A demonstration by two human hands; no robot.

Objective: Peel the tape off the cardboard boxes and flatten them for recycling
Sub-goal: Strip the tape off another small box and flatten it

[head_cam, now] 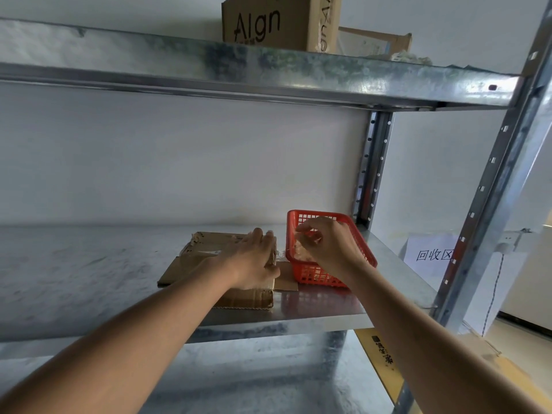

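A flattened brown cardboard box [194, 258] lies on the metal shelf [89, 264]. My left hand [257, 261] rests flat on its right part, fingers together and pressed down. Right beside the box stands a red plastic basket [363, 246] with crumpled clear tape [300, 254] inside. My right hand [325, 243] hovers over the basket with fingers loosely spread; a wisp of clear tape seems to hang at the fingertips, but I cannot tell whether it is pinched.
An upright cardboard box [277, 22] printed "Algn" stands on the upper shelf [268, 73], with another open box [376, 40] behind it. A steel upright [493, 204] rises at the right. A white paper sign [430, 252] hangs beyond the rack.
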